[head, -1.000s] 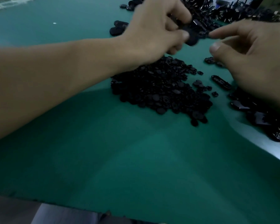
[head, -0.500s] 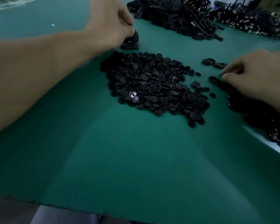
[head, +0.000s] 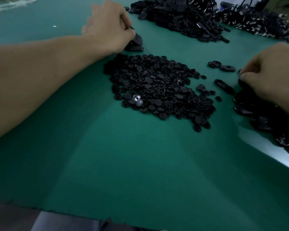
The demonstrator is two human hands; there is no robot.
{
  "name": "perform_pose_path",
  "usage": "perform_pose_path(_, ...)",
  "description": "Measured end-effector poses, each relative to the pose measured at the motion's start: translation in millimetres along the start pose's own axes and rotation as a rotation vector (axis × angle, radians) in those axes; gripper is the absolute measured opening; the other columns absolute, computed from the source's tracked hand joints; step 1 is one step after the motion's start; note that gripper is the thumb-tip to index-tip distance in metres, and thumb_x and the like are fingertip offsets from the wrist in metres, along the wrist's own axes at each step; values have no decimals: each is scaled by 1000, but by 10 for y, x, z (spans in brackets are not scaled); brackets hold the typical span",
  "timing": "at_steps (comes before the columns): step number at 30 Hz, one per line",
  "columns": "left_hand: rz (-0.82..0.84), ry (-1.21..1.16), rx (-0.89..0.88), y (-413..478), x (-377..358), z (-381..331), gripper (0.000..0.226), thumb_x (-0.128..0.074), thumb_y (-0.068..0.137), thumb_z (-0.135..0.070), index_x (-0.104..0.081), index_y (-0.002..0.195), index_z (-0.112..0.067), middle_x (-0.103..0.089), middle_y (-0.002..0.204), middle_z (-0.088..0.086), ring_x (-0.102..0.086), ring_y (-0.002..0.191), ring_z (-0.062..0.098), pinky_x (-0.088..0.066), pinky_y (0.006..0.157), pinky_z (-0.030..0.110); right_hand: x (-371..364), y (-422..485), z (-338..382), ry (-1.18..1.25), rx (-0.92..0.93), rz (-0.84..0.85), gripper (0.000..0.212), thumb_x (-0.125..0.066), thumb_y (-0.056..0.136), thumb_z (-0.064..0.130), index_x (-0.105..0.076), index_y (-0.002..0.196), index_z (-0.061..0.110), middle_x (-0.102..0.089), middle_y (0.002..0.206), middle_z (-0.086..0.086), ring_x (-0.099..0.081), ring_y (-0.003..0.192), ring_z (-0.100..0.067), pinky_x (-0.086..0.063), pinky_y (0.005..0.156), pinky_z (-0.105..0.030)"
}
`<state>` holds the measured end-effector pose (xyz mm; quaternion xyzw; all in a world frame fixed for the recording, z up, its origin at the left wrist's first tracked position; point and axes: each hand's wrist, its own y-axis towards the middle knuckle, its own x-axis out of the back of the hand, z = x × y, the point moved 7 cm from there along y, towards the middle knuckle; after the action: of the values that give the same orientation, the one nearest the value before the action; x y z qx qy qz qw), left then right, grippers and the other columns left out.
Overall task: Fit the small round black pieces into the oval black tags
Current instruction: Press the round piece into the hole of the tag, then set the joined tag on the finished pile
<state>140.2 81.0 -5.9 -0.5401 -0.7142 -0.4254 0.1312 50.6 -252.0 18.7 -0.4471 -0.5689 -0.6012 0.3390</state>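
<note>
A heap of small round black pieces point(head: 160, 87) lies in the middle of the green mat point(head: 123, 164). My left hand point(head: 108, 27) is beyond the heap's far left corner and pinches an oval black tag point(head: 138, 39) over a small stack of tags point(head: 134, 48). My right hand point(head: 270, 75) rests with curled fingers on the pile of oval tags point(head: 264, 114) at the right edge; its fingertips pinch a tag point(head: 240, 75) there, mostly hidden. One loose oval tag point(head: 223, 85) lies just left of that hand.
Two loose tags point(head: 222, 66) lie between the heap and my right hand. Large mounds of black tags point(head: 178, 19) and parts point(head: 257, 22) fill the far side of the mat. The mat's near edge point(head: 73, 212) runs along the bottom.
My left hand carried its tag from the middle out to the far left stack. My right hand dropped to the tag pile at the right and closed its fingers there.
</note>
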Motion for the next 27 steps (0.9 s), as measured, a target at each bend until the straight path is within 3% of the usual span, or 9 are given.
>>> perform_pose_path(2,-2,-15,-15,-43,17,-55,5,-68,92,-31,-63,94,-32,-64,91,-6,-65,90,18,-58,87,46,52,-26,55,-3,-8,-26,13,-55,76,41,-62,70,31,-65,78,-12,-64,65,-35,-59,70,-56)
perform_pose_path(8,-12,-45,-124,-140,13,-316,11,-61,92,-23,-60,93,-33,-61,92,-11,-61,94,9,-57,88,40,47,-44,262,15,35,7,10,-62,95,25,-71,97,23,-67,93,-19,-64,80,-40,-59,75,-55)
perform_pose_path(11,11,-72,-161,-196,-14,-420,11,-59,91,-22,-62,91,-33,-62,89,-10,-63,94,9,-57,87,40,12,-52,296,12,83,32,10,-64,96,23,-73,98,19,-67,93,-20,-63,79,-40,-55,73,-47)
perform_pose_path(16,35,-81,-214,-254,-32,-547,12,-61,92,-20,-65,88,-30,-64,85,-10,-59,78,4,-58,83,39,-123,26,222,-6,84,136,19,-73,91,27,-74,102,12,-65,96,-24,-65,81,-38,-52,76,-40)
perform_pose_path(20,32,-84,-239,-279,-37,-591,11,-61,92,-21,-65,88,-31,-66,87,-10,-55,70,-5,-59,81,38,-159,71,137,-7,84,138,17,-74,89,29,-76,98,14,-66,89,-20,-64,75,-34,-41,60,-24)
perform_pose_path(22,28,-86,-243,-285,-42,-603,10,-62,91,-21,-66,88,-30,-66,87,-10,-54,70,-7,-59,81,38,-167,80,94,-15,83,139,17,-73,89,31,-75,100,17,-67,90,-19,-65,76,-35,-48,61,-30)
perform_pose_path(24,28,-89,-245,-293,-43,-616,10,-62,91,-21,-68,89,-29,-67,87,-10,-56,71,-6,-59,80,38,-160,75,69,-4,75,132,21,-73,89,33,-72,106,21,-67,96,-19,-66,82,-37,-55,72,-40)
perform_pose_path(27,27,-95,-253,-302,-48,-635,11,-61,91,-21,-70,91,-27,-68,86,-10,-56,69,-6,-59,78,37,-91,51,113,41,109,69,19,-73,88,27,-71,106,22,-67,93,-16,-64,83,-37,-53,76,-41)
